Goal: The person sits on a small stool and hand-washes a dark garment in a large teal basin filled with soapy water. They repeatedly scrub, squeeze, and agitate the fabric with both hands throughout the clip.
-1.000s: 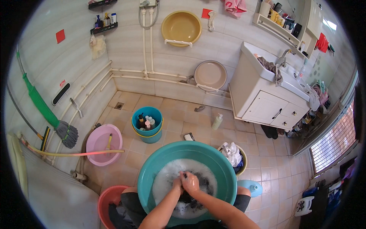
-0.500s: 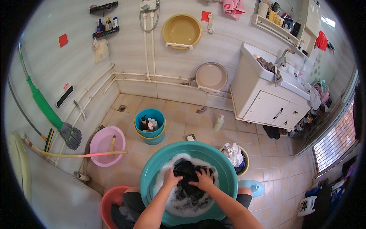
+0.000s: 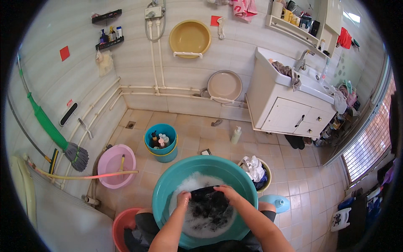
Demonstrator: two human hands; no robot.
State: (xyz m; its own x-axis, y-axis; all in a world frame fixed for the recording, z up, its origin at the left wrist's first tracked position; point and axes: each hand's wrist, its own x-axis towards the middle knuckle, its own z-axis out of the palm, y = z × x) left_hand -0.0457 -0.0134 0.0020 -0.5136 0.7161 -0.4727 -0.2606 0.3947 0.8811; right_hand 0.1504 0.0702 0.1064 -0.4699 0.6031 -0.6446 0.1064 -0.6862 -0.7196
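A large teal basin (image 3: 168, 176) stands between my knees, with white suds and water in it. Black cloth (image 3: 208, 210), likely a garment whose kind I cannot make out, lies partly sunk in the suds. My left hand (image 3: 183, 197) grips its upper left corner, fingers closed on the fabric. At the upper right corner my right hand (image 3: 226, 192) is closed on the same edge. The edge is stretched between both hands, just above the foam, while the lower part stays in the water.
A red tub (image 3: 121, 222) with dark clothes is at near left, a pink basin (image 3: 110, 168) beyond it. A blue bucket (image 3: 164, 156) of bottles stands ahead. To the right are a laundry basket (image 3: 268, 185) and a light-blue detergent bottle (image 3: 282, 204).
Both hands were spread with fingers apart on the bunched black cloth. Now they hold its upper edge, drawn out straight and lifted a little. The view has shifted slightly.
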